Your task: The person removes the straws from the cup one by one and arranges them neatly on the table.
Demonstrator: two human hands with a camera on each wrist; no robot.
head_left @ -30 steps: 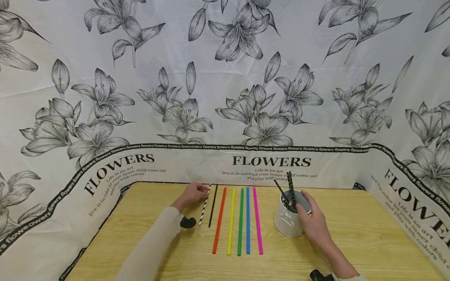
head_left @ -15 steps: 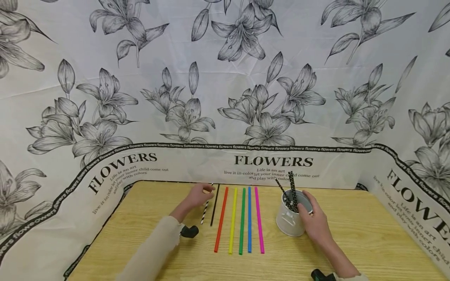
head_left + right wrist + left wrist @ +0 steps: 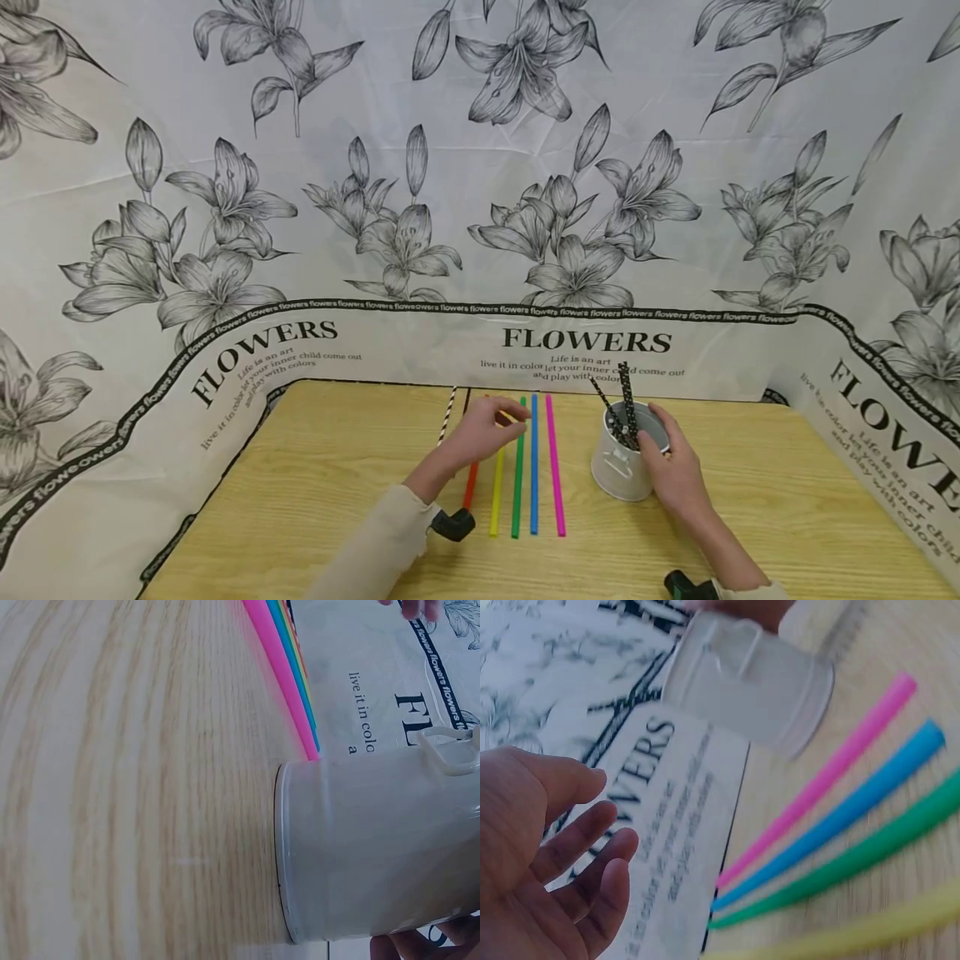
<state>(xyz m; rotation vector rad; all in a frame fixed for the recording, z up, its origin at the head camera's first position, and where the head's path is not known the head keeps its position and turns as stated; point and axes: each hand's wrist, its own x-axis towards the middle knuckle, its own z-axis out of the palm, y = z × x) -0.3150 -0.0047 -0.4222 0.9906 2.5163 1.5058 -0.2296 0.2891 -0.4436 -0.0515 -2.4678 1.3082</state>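
Note:
My left hand (image 3: 483, 432) hovers over the red, yellow and green straws, fingers loosely bent with nothing between them; the left wrist view shows the empty hand (image 3: 562, 855) too. My right hand (image 3: 677, 471) grips the right side of a white metal bucket (image 3: 621, 472), thumb near its rim. Black dotted straws (image 3: 627, 400) lean inside the bucket. On the table, from left to right, lie a black-and-white striped straw (image 3: 447, 415), a black one, a red one (image 3: 471, 487), a yellow one (image 3: 495, 508), a green one (image 3: 517, 492), a blue one (image 3: 534, 483) and a pink one (image 3: 555, 475).
The wooden table (image 3: 315, 467) reaches back to a white flower-print cloth (image 3: 420, 350), which hangs behind it and along both sides. The bucket stands to the right of the pink straw.
My left hand has left the striped straw and moved right, above the coloured straws. The right hand still grips the bucket, which has stayed in place.

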